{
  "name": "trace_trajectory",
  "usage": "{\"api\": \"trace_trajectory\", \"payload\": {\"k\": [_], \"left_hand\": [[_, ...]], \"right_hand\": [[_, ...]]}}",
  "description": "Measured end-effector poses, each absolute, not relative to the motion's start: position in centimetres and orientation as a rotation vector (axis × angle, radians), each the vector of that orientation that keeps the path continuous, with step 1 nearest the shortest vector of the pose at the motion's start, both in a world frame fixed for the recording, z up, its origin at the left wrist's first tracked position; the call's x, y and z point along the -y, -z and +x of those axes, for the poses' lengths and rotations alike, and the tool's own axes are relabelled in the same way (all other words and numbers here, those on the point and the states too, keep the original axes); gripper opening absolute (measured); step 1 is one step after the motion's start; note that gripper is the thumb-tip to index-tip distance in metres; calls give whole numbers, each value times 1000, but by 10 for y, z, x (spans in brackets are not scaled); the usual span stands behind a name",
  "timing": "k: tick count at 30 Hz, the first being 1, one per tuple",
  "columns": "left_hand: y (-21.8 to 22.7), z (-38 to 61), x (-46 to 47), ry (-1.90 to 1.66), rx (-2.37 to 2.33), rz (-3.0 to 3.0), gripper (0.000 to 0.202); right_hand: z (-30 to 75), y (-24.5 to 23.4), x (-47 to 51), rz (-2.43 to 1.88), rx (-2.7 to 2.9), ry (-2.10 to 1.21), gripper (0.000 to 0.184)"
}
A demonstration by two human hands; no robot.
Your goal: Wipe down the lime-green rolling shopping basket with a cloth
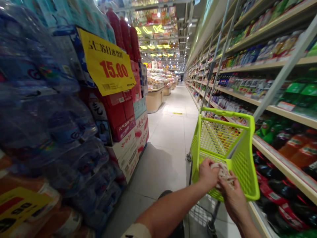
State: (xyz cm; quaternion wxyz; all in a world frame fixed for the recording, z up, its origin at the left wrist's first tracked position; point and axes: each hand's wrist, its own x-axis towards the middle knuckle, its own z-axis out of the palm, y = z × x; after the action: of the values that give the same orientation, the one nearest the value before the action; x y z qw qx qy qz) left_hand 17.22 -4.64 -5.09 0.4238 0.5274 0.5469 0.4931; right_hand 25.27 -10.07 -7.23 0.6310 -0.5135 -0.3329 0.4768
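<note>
Over the lime-green shopping cart (pixel 244 165), both of my hands are closed around a whitish, rope-like bundle (pixel 221 170). It looks twisted or knotted, and its exact kind is unclear. My left hand (pixel 208 173) grips its left side, with the fingers partly hidden behind it. On the right and nearer to me, my right hand (pixel 231 190) pinches the bundle's lower part. The cart's handle (pixel 226 114) is beyond my hands, and neither hand touches it.
Shelves of bottled drinks (pixel 294 142) run along the right, close beside the cart. Stacked drink cartons (pixel 126 148) and shrink-wrapped water bottles (pixel 61 122) crowd the left, under a yellow price sign (pixel 106 62). A pale tiled aisle (pixel 168 132) leads ahead past display counters (pixel 155 99).
</note>
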Motion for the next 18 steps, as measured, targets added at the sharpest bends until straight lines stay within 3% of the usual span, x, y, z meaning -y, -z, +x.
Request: {"api": "trace_trajectory", "payload": {"k": [5, 9, 13, 18], "left_hand": [[47, 171, 47, -1124, -1189, 1419, 14], [51, 176, 67, -1342, -1139, 1899, 7], [70, 180, 88, -1278, -790, 2321, 18], [94, 177, 96, -1152, -735, 2444, 27]], "right_hand": [[274, 62, 105, -1100, 746, -1398, 47], [267, 70, 100, -998, 597, -1217, 38], [266, 79, 95, -975, 505, -1052, 36], [273, 87, 116, -900, 561, -1180, 24]]}}
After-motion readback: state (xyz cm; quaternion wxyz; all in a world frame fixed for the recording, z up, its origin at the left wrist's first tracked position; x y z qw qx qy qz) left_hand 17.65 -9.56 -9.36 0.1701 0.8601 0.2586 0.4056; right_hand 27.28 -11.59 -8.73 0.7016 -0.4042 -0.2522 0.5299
